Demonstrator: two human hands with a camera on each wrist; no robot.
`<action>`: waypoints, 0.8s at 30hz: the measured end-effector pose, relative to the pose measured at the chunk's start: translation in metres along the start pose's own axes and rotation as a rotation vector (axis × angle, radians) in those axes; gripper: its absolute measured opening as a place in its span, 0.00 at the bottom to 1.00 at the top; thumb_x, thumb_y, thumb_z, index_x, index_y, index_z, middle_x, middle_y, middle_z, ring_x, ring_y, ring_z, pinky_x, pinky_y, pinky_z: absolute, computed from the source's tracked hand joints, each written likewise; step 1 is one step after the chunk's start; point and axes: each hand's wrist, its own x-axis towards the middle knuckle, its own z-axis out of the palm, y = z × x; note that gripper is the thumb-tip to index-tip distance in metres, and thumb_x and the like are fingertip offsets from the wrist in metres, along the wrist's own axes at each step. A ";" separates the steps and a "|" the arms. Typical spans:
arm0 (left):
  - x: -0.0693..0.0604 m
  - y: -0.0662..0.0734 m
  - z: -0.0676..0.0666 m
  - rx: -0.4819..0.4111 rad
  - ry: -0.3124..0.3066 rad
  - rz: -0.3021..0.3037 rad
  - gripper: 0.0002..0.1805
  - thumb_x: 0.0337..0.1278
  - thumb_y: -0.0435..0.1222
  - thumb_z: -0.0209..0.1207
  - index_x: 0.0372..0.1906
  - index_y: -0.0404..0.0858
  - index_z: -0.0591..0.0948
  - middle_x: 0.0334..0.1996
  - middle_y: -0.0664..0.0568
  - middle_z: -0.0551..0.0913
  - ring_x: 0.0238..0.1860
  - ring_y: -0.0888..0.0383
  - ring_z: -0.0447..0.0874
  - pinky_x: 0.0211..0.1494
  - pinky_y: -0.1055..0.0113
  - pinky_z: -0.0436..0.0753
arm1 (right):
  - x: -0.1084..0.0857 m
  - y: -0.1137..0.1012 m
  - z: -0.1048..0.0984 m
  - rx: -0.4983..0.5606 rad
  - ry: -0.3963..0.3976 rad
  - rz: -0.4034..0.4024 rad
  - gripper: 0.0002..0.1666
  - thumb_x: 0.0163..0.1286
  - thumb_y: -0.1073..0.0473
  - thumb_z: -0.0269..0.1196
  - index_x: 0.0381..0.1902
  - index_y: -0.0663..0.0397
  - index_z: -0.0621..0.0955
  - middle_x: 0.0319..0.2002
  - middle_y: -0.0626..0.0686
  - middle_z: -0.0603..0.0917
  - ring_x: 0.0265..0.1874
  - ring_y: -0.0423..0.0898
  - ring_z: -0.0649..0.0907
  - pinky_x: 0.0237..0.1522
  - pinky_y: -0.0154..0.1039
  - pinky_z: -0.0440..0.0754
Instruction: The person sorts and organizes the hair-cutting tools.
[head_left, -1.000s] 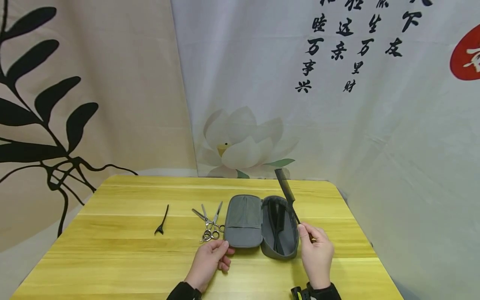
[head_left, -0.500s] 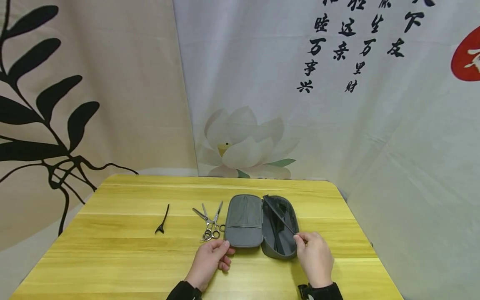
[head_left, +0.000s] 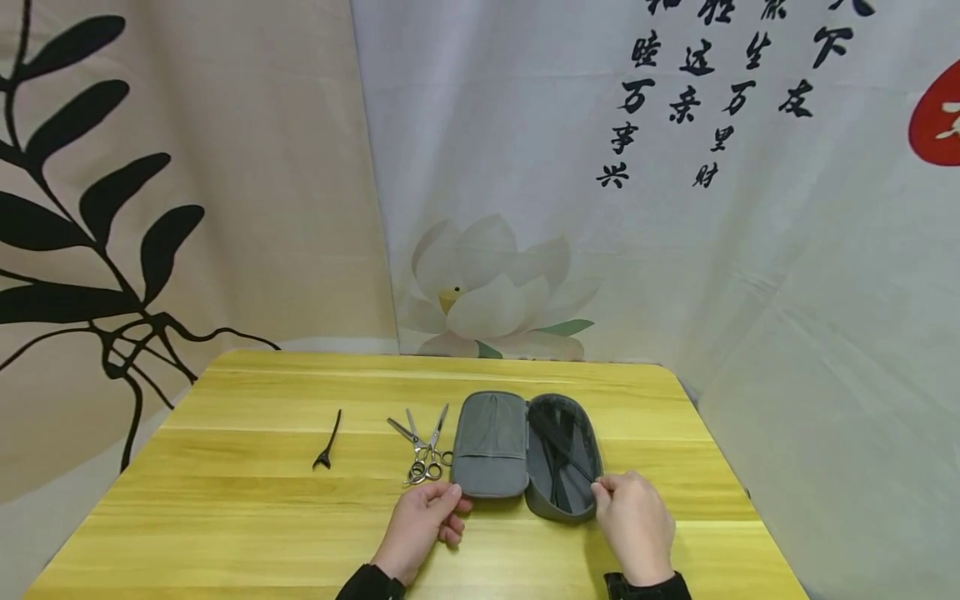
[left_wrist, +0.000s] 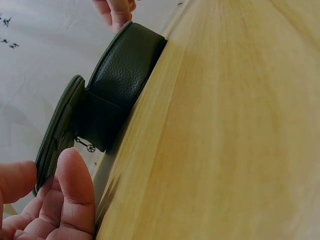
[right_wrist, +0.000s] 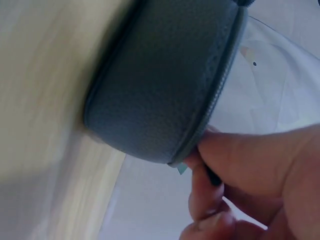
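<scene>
Left hand [head_left: 426,518] pinches the case lid [head_left: 490,473]; right hand [head_left: 637,523], back upward, pinches the comb [head_left: 555,435].

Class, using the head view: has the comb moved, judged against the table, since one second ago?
Yes: the comb moved down and slightly left. Its broad end showed above the far edge of the table; now it is inside the grey case.

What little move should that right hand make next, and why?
Probably lower the tail comb fully into the case and let go: the right hand pinches its thin tail at the rim, the rest is inside, and the left hand holds the open lid.
</scene>
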 end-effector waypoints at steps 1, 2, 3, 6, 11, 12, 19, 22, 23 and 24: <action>0.000 0.000 0.000 0.002 0.000 -0.001 0.20 0.82 0.39 0.58 0.56 0.21 0.80 0.38 0.47 0.90 0.29 0.61 0.84 0.29 0.69 0.87 | 0.000 0.000 0.000 -0.003 -0.004 -0.002 0.03 0.68 0.58 0.76 0.36 0.50 0.95 0.33 0.51 0.89 0.30 0.51 0.87 0.21 0.43 0.78; 0.000 0.000 0.000 0.005 0.000 -0.002 0.20 0.82 0.39 0.58 0.56 0.21 0.80 0.38 0.47 0.90 0.29 0.61 0.84 0.29 0.69 0.87 | -0.001 -0.001 0.000 -0.005 -0.001 -0.006 0.03 0.68 0.58 0.76 0.36 0.50 0.95 0.33 0.52 0.89 0.30 0.52 0.87 0.21 0.44 0.78; 0.000 0.000 0.001 0.007 0.001 -0.003 0.20 0.82 0.39 0.58 0.56 0.22 0.80 0.38 0.48 0.90 0.29 0.61 0.84 0.29 0.69 0.87 | -0.001 -0.001 0.001 -0.004 0.012 -0.018 0.03 0.68 0.58 0.76 0.36 0.50 0.95 0.33 0.52 0.89 0.30 0.52 0.87 0.22 0.45 0.79; 0.000 0.000 0.001 0.012 0.000 -0.004 0.20 0.82 0.39 0.58 0.55 0.22 0.80 0.38 0.47 0.90 0.29 0.61 0.84 0.29 0.69 0.87 | -0.001 -0.002 0.008 0.010 0.094 -0.095 0.04 0.65 0.59 0.78 0.36 0.53 0.94 0.32 0.54 0.90 0.31 0.55 0.88 0.26 0.51 0.84; -0.001 0.001 0.001 0.017 -0.002 -0.008 0.20 0.81 0.40 0.58 0.54 0.23 0.81 0.39 0.45 0.91 0.29 0.61 0.84 0.30 0.69 0.87 | -0.003 -0.005 0.022 0.026 0.200 -0.246 0.07 0.57 0.62 0.82 0.33 0.55 0.94 0.31 0.54 0.92 0.32 0.55 0.90 0.34 0.54 0.89; -0.001 0.002 0.001 0.017 -0.003 -0.008 0.20 0.81 0.40 0.58 0.54 0.23 0.81 0.40 0.45 0.91 0.29 0.61 0.84 0.30 0.69 0.87 | -0.004 -0.006 0.024 0.029 0.195 -0.254 0.07 0.57 0.62 0.83 0.33 0.55 0.94 0.31 0.54 0.92 0.32 0.55 0.90 0.34 0.53 0.89; 0.000 0.002 0.000 0.014 -0.004 -0.003 0.19 0.81 0.40 0.59 0.52 0.23 0.82 0.39 0.45 0.91 0.29 0.61 0.84 0.30 0.69 0.87 | -0.003 -0.008 0.025 0.036 0.076 -0.147 0.07 0.61 0.59 0.81 0.38 0.52 0.94 0.35 0.53 0.92 0.35 0.55 0.91 0.32 0.52 0.88; -0.001 0.002 0.000 0.018 -0.005 -0.007 0.19 0.82 0.39 0.58 0.53 0.23 0.81 0.39 0.47 0.91 0.29 0.61 0.84 0.30 0.69 0.87 | -0.004 -0.009 0.023 0.036 0.053 -0.110 0.07 0.62 0.58 0.80 0.39 0.50 0.94 0.35 0.52 0.91 0.34 0.54 0.91 0.30 0.50 0.87; -0.001 0.003 0.000 0.019 -0.004 -0.008 0.19 0.82 0.40 0.58 0.53 0.23 0.81 0.38 0.47 0.91 0.29 0.61 0.84 0.30 0.69 0.87 | -0.003 -0.010 0.023 0.035 0.049 -0.104 0.07 0.62 0.58 0.80 0.38 0.50 0.94 0.35 0.52 0.91 0.34 0.54 0.91 0.29 0.50 0.87; -0.002 0.003 0.000 0.018 -0.004 -0.008 0.19 0.82 0.40 0.58 0.53 0.23 0.81 0.38 0.48 0.91 0.29 0.61 0.84 0.30 0.69 0.87 | -0.003 -0.011 0.022 0.035 0.044 -0.097 0.07 0.63 0.58 0.80 0.38 0.50 0.94 0.34 0.51 0.91 0.34 0.53 0.91 0.29 0.49 0.86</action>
